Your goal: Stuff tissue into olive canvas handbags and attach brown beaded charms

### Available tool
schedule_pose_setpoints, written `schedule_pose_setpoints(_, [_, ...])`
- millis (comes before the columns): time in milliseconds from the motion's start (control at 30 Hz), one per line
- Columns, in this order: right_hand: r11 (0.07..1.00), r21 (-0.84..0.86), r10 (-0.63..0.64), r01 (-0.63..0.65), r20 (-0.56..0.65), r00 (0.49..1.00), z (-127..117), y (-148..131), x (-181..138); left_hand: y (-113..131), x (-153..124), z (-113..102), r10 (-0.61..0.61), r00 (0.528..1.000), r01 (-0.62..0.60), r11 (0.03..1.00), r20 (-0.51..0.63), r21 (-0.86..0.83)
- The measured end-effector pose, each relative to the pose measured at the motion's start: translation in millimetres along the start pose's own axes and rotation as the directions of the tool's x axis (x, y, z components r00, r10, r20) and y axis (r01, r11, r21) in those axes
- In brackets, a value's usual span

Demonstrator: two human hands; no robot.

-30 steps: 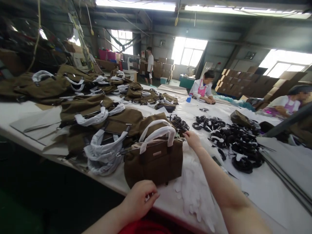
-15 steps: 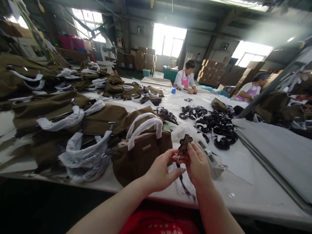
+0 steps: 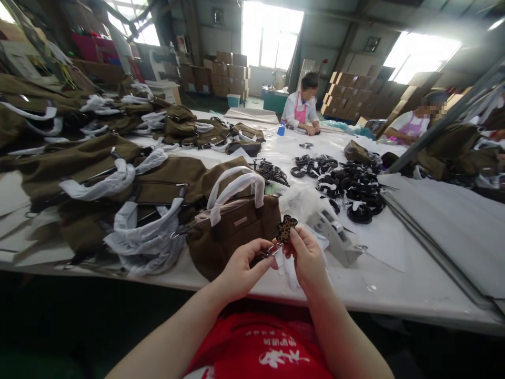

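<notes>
A leopard-print bear-shaped bag charm point(image 3: 285, 229) is pinched between the thumb and fingers of my right hand point(image 3: 308, 258). From its lower end hangs a metal clasp point(image 3: 275, 249) with a dark strap, and my left hand point(image 3: 246, 266) is closed on these; part of the strap is hidden in the fingers. Just behind my left hand stands an olive-brown handbag point(image 3: 232, 223), its two handles point(image 3: 236, 189) wrapped in white paper. A grey-white tape dispenser point(image 3: 333, 239) sits to the right of my right hand.
More olive bags point(image 3: 165, 181) with wrapped handles crowd the left of the table. Coiled black straps point(image 3: 351, 192) lie piled at right centre, beyond the dispenser. Dark beaded-looking pieces point(image 3: 272, 172) lie behind the handbag. One co-worker point(image 3: 300, 110) works across the table, another point(image 3: 414, 123) farther right.
Both hands and the charm have shifted left, towards the handbag. My left fingers have closed around the clasp and strap; the strap's end previously dangled below. The view has tilted down slightly.
</notes>
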State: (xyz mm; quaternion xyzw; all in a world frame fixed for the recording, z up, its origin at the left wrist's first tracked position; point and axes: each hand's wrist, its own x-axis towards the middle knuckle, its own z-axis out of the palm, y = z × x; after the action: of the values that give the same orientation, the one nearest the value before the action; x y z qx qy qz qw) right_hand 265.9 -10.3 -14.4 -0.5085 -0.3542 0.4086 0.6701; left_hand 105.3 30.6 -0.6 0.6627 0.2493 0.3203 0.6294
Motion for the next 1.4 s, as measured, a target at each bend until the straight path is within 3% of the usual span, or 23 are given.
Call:
schedule_pose_setpoints(167, [1.000, 0.003, -0.007, 0.007, -0.015, 1.000, -0.4, 6.0, -3.6, -9.3, -5.8, -0.5, -0.117, 0.993, 0.105, 0.943, -0.019, -0.315])
schedule_pose_setpoints(267, [1.000, 0.013, -0.010, 0.011, -0.021, 1.000, -2.7, 9.2, -6.1, -10.2, -6.2, -0.1, -0.167, 0.984, 0.135, 0.922, -0.059, -0.364])
schedule_pose_setpoints(400, [1.000, 0.020, 0.007, -0.006, -0.051, 0.999, -5.2, 9.8, -9.5, -4.8, -4.7, 2.4, -0.166, 0.977, 0.126, 0.953, -0.130, -0.274])
schedule_pose_setpoints(567, [0.999, 0.024, 0.039, -0.038, -0.044, 0.998, -8.0, 12.2, -9.3, -6.0, -4.0, 5.8, -0.147, 0.984, 0.122, 0.969, -0.105, -0.217])
schedule_pose_setpoints(700, [0.987, -0.156, 0.055, -0.049, 0.035, 0.998, -15.4, 16.6, -3.9, -7.6, -5.7, 5.1, -0.079, 0.990, 0.064, 0.990, -0.117, -0.126])
schedule_pose_setpoints(767, [0.931, -0.355, -0.095, 0.082, -0.021, 0.995, -20.4, 12.9, -3.7, -6.4, -7.0, 2.8, -0.047, 0.992, 0.041, 0.998, -0.120, -0.053])
schedule_pose_setpoints(833, [0.786, -0.559, -0.364, 0.264, -0.074, 0.928, -24.2, 3.4, -7.7, -4.5, -8.0, -0.2, -0.037, 0.995, 0.039, 0.999, -0.096, 0.023])
schedule_pose_setpoints(867, [0.697, -0.630, -0.474, 0.343, -0.046, 0.879, -24.9, -2.8, -11.2, -3.6, -8.2, -1.6, -0.036, 0.996, 0.041, 0.997, -0.083, 0.059])
schedule_pose_setpoints(933, [0.568, -0.673, -0.563, 0.474, 0.101, 0.820, -23.0, -14.8, -20.1, -2.3, -8.1, -3.7, -0.019, 0.997, 0.028, 0.991, -0.070, 0.131])
schedule_pose_setpoints(1033, [0.503, -0.642, -0.480, 0.579, 0.349, 0.805, -14.1, -23.4, -32.1, -1.7, -7.5, -4.4, 0.041, 0.994, -0.016, 0.974, -0.104, 0.227])
schedule_pose_setpoints(1100, [0.485, -0.657, -0.385, 0.577, 0.432, 0.815, -8.1, -20.9, -35.9, -1.5, -7.8, -4.1, 0.067, 0.991, -0.034, 0.962, -0.114, 0.272])
schedule_pose_setpoints(1167, [0.493, -0.676, -0.334, 0.547, 0.434, 0.837, -5.3, -15.1, -36.3, -0.9, -8.7, -4.5, 0.086, 0.991, -0.050, 0.948, -0.105, 0.314])
schedule_pose_setpoints(1300, [0.546, -0.682, -0.351, 0.486, 0.340, 0.872, -6.7, -6.9, -32.8, -1.3, -9.6, -9.2, 0.117, 0.992, -0.084, 0.884, -0.044, 0.461])
schedule_pose_setpoints(1400, [0.557, -0.679, -0.388, 0.478, 0.296, 0.873, -4.0, -5.4, -31.5, -5.0, -9.0, -8.9, 0.159, 0.985, -0.070, 0.737, -0.072, 0.672])
